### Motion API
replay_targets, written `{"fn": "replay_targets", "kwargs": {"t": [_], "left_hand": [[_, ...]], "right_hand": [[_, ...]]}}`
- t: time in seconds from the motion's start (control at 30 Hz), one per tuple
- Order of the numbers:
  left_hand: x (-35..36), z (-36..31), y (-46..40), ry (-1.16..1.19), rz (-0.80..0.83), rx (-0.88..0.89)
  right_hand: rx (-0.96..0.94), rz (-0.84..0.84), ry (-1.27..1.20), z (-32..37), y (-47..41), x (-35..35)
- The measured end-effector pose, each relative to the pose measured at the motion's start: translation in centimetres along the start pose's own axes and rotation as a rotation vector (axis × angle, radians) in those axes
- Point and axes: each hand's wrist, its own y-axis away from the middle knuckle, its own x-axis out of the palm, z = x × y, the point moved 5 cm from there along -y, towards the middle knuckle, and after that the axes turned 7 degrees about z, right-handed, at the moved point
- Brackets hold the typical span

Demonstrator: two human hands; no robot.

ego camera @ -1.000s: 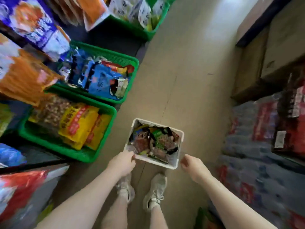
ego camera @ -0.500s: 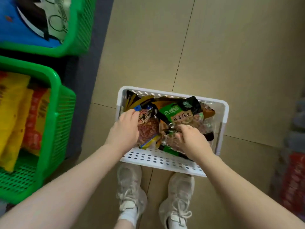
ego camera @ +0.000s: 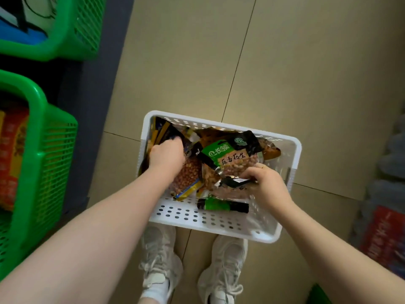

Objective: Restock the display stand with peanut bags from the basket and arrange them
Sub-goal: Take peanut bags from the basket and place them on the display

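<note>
Right now both your hands are down in the white perforated basket [ego camera: 219, 222], which sits on the tile floor [ego camera: 285, 84] just ahead of your white sneakers [ego camera: 161, 266]. Your left hand [ego camera: 167, 153] is at the basket's left side, fingers curled into the dark-edged packets [ego camera: 163, 132] stacked against that wall; whether it actually grips one, can't tell. Your right hand [ego camera: 266, 183] is at the basket's right side, pinching the black edge of a clear peanut bag [ego camera: 230, 187]. Hands are apart, with the green-and-black garlic peanut bag [ego camera: 228, 153] lying on the pile between them. Another green-and-black bag [ego camera: 222, 206] lies flat on the basket bottom, nearest your feet. Left of the basket stand two green mesh display bins [ego camera: 54, 150], the nearer one holding red and yellow packs [ego camera: 12, 154].
</note>
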Motion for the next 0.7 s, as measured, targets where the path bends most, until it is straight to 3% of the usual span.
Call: {"fn": "replay_targets", "kwargs": {"t": [0.1, 0.37, 0.57, 0.7], "left_hand": [[1.6, -0.2, 1.5, -0.042, 0.087, 0.063], [-4.1, 1.5, 13.8, 0.159, -0.081, 0.308], [-17.6, 5.3, 25.3, 0.236, -0.315, 0.153], [-25.9, 7.6, 34.0, 0.275, -0.358, 0.067]], "right_hand": [[0.026, -0.006, -0.177, 0.5, 0.8, -2.5], [-0.036, -0.002, -0.171, 5.7, 7.7, -8.9], [-0.199, -0.337, 0.045, 16.5, 18.9, -19.8], [-0.381, -0.336, 0.266, 25.4, 25.9, -25.8]]}}
